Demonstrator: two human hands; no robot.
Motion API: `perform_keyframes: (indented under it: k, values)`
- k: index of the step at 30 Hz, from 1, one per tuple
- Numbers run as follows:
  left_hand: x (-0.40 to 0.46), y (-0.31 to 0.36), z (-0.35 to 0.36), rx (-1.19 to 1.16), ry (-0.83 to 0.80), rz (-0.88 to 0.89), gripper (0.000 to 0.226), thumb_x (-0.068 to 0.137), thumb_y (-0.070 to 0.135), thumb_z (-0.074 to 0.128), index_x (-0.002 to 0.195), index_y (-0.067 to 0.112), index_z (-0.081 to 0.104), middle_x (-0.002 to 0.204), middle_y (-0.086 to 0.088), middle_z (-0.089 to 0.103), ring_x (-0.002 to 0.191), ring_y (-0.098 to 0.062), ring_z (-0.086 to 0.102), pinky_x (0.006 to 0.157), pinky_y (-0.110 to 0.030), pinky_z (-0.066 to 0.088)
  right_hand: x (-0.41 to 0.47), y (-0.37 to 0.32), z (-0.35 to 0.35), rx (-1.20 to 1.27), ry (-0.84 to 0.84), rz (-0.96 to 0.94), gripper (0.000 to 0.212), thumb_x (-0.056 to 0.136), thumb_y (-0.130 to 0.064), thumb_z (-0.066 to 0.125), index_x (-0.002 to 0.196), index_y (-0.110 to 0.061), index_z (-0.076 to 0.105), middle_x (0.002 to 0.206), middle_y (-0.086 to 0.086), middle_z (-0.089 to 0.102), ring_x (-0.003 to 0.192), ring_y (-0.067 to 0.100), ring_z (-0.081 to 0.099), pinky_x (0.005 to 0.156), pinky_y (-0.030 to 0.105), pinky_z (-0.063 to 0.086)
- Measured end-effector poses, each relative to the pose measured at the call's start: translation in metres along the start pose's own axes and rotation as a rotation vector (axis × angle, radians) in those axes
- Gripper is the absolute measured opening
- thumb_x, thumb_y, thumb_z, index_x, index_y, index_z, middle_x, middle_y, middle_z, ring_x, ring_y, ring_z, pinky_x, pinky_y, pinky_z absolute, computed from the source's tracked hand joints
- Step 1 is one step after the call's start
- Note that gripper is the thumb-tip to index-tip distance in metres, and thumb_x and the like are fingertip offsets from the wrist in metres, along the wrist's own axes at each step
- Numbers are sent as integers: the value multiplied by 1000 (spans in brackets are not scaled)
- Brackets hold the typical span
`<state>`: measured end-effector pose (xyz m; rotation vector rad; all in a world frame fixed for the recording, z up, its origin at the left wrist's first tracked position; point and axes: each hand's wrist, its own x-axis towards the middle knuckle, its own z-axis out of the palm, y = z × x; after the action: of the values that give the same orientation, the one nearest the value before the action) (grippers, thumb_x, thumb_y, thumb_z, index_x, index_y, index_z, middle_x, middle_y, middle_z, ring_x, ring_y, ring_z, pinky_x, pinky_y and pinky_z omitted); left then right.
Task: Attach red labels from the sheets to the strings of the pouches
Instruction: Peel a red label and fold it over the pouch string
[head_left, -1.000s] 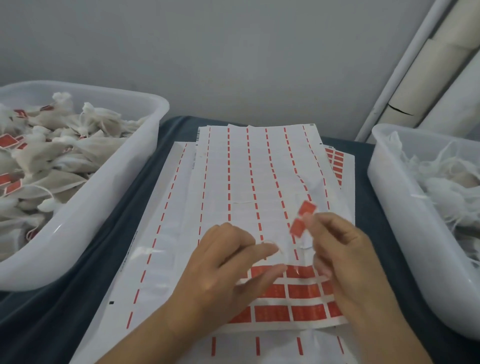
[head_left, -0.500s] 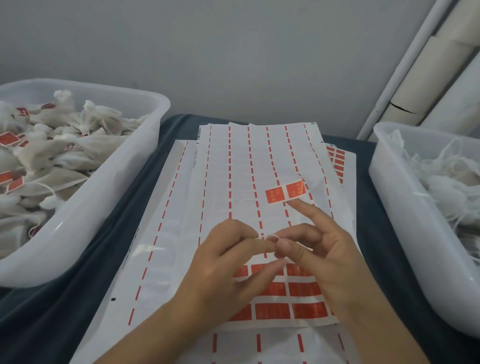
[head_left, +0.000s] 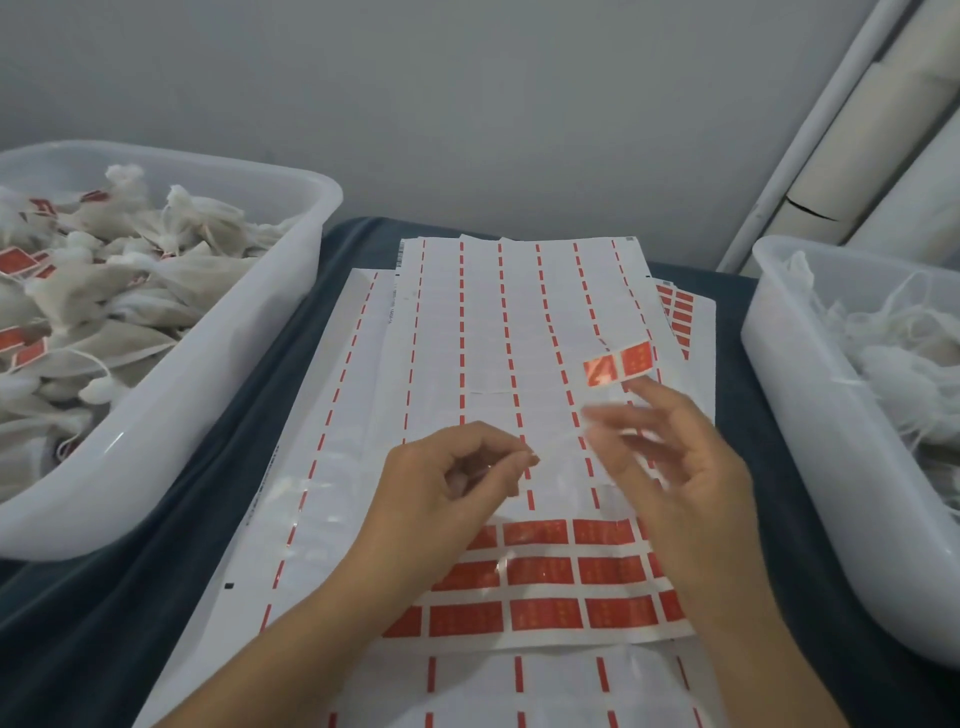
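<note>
My left hand (head_left: 457, 483) hovers over the label sheet (head_left: 493, 338), its thumb and forefinger pinching a thin white string (head_left: 558, 444). The string runs right toward my right hand (head_left: 680, 467), whose thumb and lower fingers are motion-blurred and appear to pinch its other end. A peeled double red label (head_left: 618, 366) sticks to my right index fingertip, raised above the sheet. Rows of unpeeled red labels (head_left: 545, 571) remain on the sheet below my hands. The string's pouch is not visible.
A white bin (head_left: 327, 197) on the left holds several pouches with red labels (head_left: 156, 291). A second white bin (head_left: 769, 260) on the right holds unlabelled pouches (head_left: 893, 358). More sheets lie stacked on the dark cloth (head_left: 291, 364). White pipes (head_left: 810, 130) stand at the back right.
My right hand has drawn away to the right from my left hand, carrying the label with it and stretching the string between them. The left hand stays put.
</note>
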<state>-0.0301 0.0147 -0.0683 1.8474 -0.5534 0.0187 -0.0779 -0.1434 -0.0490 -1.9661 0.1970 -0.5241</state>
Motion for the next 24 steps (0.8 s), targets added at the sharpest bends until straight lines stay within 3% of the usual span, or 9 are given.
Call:
perform_keyframes:
  k: [2,4,7,11,18,24]
  values:
    - [1,-1,-2,-33,-7,-30,19,83,24,63,73,40,60,70,34,61,75,11,58,62,0,41,-1,-4,-4,121,59,67,39,63,-67,63,97,-48,59,101,-40,59,93,-12,59,66,14,51]
    - [1,0,-3,-56,-14,-36,19,83,23,63,73,39,61,68,31,62,73,9,59,62,0,41,-2,-9,-5,227,-21,124,30,61,-63,58,87,-51,62,99,-34,63,88,-8,63,55,9,50]
    - [0,1,-2,-56,-35,-24,19,83,22,62,73,38,61,67,29,62,70,9,59,62,-1,42,-4,-9,3,111,-239,43,26,65,-54,54,80,-36,66,103,-36,59,101,-11,56,76,-2,41]
    - [1,0,-2,-44,-69,-4,21,84,20,61,75,38,62,70,27,63,74,7,60,64,-2,43,-4,-3,5,18,-313,-14,21,71,-48,53,84,-35,62,107,-33,59,105,-9,53,84,0,38]
    - [1,1,-3,-35,-106,3,25,83,21,62,71,43,60,68,32,62,74,9,60,63,0,42,-1,6,1,-16,-323,-39,13,72,-44,55,79,-35,60,90,-24,65,93,-2,60,75,4,45]
    - [2,3,-5,-91,-109,-47,24,84,22,60,67,39,61,63,25,62,69,9,59,60,1,41,0,7,-1,-46,-337,-84,9,72,-42,57,79,-37,60,90,-23,65,91,-1,62,75,5,47]
